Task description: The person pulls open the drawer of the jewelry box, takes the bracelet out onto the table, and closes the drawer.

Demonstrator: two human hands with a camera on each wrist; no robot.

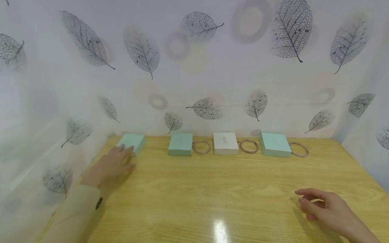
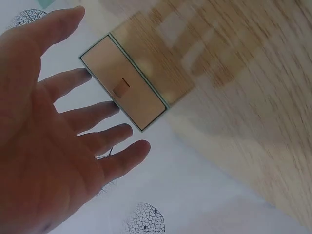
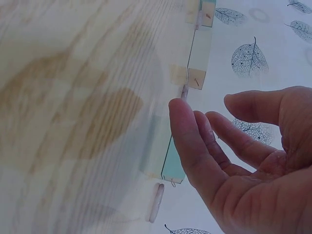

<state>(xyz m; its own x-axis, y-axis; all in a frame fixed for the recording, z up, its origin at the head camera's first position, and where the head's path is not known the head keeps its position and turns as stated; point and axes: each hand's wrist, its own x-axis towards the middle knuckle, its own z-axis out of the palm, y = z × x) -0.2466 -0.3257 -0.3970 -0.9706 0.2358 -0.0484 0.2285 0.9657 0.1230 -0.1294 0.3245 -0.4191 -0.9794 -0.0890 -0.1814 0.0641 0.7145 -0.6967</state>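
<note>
My left hand (image 1: 110,165) reaches to a mint-green box (image 1: 133,139) at the far left of the table, its fingertips over the box's near part. In the left wrist view the fingers are spread and fairly straight, and some fingertips meet the edge of the box (image 2: 109,73), whose facing side is tan with a small notch. Whether they press on it I cannot tell. Above the table at the right, my right hand (image 1: 329,210) hovers with loosely bent fingers and nothing in them. In the right wrist view, fingers (image 3: 187,136) partly cover a mint-green box (image 3: 173,168).
Along the back stand another mint box (image 1: 180,144), a white box (image 1: 226,143) and a larger mint box (image 1: 275,145). A brownish ring (image 1: 201,147) lies beside the first, a second ring (image 1: 249,146) and third ring (image 1: 299,149) beside the others. Leaf-patterned cloth (image 1: 206,77) surrounds the wooden table (image 1: 194,189).
</note>
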